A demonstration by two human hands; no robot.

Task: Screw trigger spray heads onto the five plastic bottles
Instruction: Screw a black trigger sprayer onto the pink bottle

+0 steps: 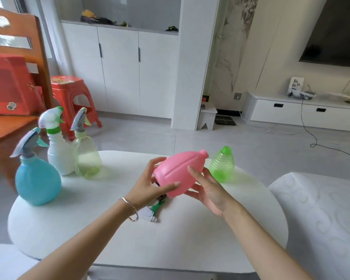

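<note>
spray head [152, 211] half-hidden by left wrist

Pink bottle [178, 173]: smooth opaque plastic; table [69, 229]: matt white.

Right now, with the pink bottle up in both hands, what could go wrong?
1. The pink bottle is tilted, held between the left hand and right hand; threading a head on at that angle may cross-thread.
2. The loose green-and-white spray head lies under the left wrist; a lowering arm could knock it off the white table.
3. The uncapped green bottle stands near the table's far edge, close behind the right hand, and could tip.
</note>
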